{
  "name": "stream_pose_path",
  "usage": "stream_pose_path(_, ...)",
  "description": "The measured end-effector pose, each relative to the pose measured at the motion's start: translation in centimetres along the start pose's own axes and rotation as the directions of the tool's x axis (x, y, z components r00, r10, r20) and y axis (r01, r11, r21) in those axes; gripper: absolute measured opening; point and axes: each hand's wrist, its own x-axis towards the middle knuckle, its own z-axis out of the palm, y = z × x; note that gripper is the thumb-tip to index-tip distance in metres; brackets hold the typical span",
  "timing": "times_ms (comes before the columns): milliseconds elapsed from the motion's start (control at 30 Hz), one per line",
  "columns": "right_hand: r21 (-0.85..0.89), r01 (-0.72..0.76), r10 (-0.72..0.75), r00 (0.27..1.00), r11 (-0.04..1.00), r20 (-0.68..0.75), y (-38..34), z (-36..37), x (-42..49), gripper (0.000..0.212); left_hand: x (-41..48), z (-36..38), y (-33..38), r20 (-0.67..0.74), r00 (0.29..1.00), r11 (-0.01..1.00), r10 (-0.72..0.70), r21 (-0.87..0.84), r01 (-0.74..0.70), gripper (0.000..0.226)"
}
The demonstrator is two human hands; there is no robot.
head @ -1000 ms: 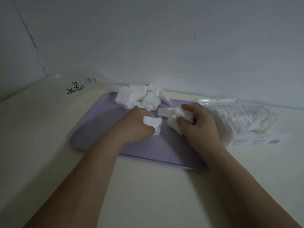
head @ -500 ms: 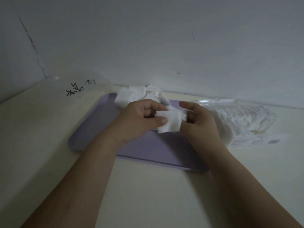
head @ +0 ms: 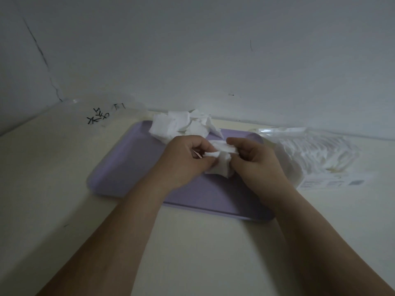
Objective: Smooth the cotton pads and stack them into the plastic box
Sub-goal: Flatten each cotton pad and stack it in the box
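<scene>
My left grip (head: 188, 159) and right grip (head: 254, 159) both pinch the crumpled cotton pads (head: 220, 167) between them. Uneven tugging could tear one or drop it onto the tray (head: 128, 167) beneath.

The tray (head: 132, 167) was plain lilac and the cotton pads (head: 171, 127) white. The desk (head: 53, 167) was cream. The plastic box (head: 102, 112) was clear with black handwritten marks, the wall (head: 213, 50) pale grey with a thin dark line.
</scene>
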Motion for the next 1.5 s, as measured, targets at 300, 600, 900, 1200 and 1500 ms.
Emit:
stream_pose_path(300, -0.206, 0.061, -0.05, 0.997, 0.977, 0.061, -1.0, 0.4, -0.6, 0.075, -0.2, 0.4, 0.0, -0.003, 1.0, 1.0, -0.02, 0.005, 0.02, 0.022)
stream_pose_path(600, -0.238, 0.077, -0.073, 0.997, 0.968, 0.027, -1.0, 0.4, -0.7, 0.063, 0.9, -1.3, -2.0, -0.012, 1.0, 0.837, -0.025, 0.547, 0.028, 0.04)
stream_pose_path(900, -0.22, 0.073, -0.1, 0.989, 0.973, -0.113, -0.4, 0.0, 0.0, 0.061, 1.9, -1.2, -1.7, -0.037, 0.982, 0.922, -0.184, 0.34, 0.185, 0.014)
stream_pose_path(1200, -0.179, 0.003, -0.035, 0.984, 0.984, -0.173, -0.1, -0.2, 0.1, 0.056, 0.8, -1.7, -0.8, 0.04, 0.986, 0.977, -0.162, 0.148, 0.154, 0.02)
stream_pose_path(1500, -0.103, 0.017, -0.028, 0.993, 0.995, -0.111, 0.0, -0.1, 0.1, 0.06, -0.1, -0.6, 0.2, 0.112, 0.992, 0.998, -0.063, -0.011, 0.064, 0.015)
